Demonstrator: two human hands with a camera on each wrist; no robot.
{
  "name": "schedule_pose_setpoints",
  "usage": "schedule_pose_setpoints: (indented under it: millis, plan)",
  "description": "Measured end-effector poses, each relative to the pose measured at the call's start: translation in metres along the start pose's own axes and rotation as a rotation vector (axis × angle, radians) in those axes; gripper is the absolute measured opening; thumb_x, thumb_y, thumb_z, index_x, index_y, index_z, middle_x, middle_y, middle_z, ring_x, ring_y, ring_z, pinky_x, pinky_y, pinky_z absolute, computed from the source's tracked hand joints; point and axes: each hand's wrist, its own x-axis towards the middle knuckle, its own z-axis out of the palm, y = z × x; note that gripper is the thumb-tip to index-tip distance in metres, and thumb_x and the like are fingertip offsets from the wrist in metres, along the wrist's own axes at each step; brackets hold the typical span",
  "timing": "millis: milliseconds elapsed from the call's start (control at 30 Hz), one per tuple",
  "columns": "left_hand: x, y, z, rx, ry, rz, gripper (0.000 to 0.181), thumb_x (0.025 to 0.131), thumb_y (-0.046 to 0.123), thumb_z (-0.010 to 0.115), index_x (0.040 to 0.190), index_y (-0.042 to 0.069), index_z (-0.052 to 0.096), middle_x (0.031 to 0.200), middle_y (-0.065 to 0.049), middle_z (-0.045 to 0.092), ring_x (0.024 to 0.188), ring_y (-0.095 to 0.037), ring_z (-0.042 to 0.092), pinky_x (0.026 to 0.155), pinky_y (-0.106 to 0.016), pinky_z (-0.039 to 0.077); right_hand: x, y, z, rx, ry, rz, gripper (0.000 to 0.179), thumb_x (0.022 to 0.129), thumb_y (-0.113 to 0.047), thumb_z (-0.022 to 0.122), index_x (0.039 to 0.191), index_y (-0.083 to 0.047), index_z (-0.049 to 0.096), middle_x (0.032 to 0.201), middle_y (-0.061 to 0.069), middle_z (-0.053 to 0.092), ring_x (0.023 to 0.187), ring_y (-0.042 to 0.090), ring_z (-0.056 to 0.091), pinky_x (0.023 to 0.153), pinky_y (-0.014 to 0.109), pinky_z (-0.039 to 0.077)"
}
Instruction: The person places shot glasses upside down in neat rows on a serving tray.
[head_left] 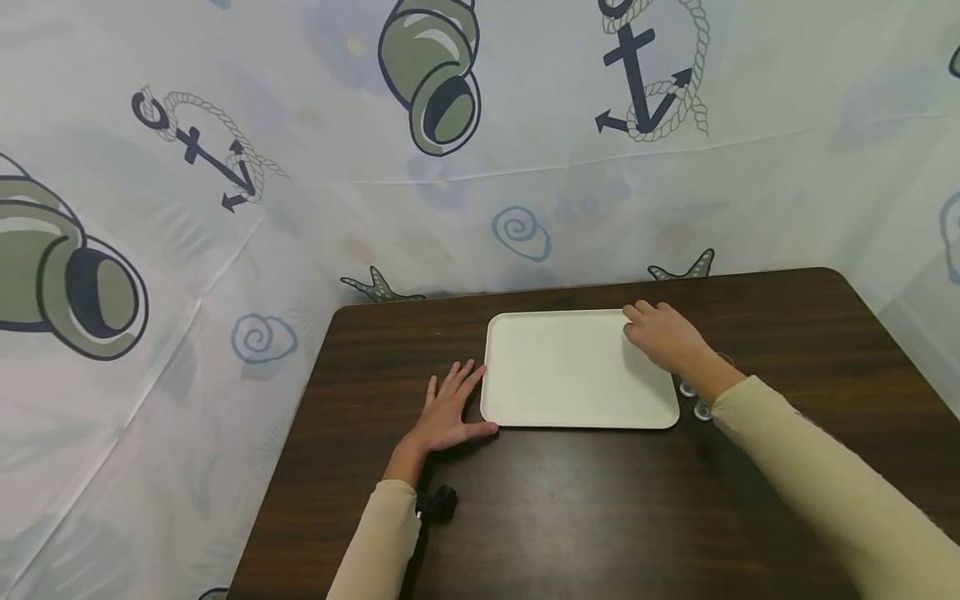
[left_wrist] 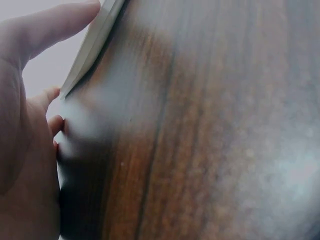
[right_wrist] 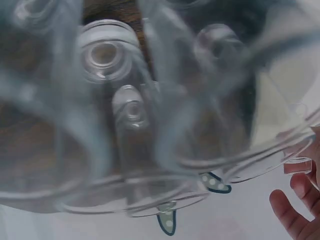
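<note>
A white rectangular tray (head_left: 577,367) lies on the dark wooden table. My left hand (head_left: 450,414) has its fingers spread along the tray's left edge, thumb at the near left corner; the left wrist view shows the thumb (left_wrist: 65,22) beside the rim. Over the tray's far right part is my right hand (head_left: 663,335), fingers bent downward. In the right wrist view its fingers (right_wrist: 291,212) are around the rim of a small clear glass (right_wrist: 298,167), which the hand hides in the head view. More clear glasses (head_left: 702,409) stand on the table beneath the right wrist.
Several clear glasses (right_wrist: 132,135) fill the right wrist view, close to the camera. The table (head_left: 600,508) reaches back to a pale patterned cloth (head_left: 315,133) with anchors and shells. A black wrist device (head_left: 437,503) sits by the left sleeve.
</note>
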Motion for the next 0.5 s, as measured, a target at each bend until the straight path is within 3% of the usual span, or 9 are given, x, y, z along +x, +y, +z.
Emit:
schedule_pose_setpoints:
  millis: [500]
  plan:
    - [0.001, 0.003, 0.000, 0.024, -0.005, -0.010, 0.100, 0.080, 0.069, 0.064, 0.158, 0.021, 0.024, 0.162, -0.011, 0.019, 0.149, -0.036, 0.009, 0.110, -0.068, 0.001, 0.012, -0.004, 0.005, -0.004, -0.019, -0.049, 0.015, 0.077, 0.000, 0.080, 0.086, -0.005, 0.070, 0.100, 0.012, 0.051, 0.087, 0.027, 0.045, 0.071, 0.040, 0.041]
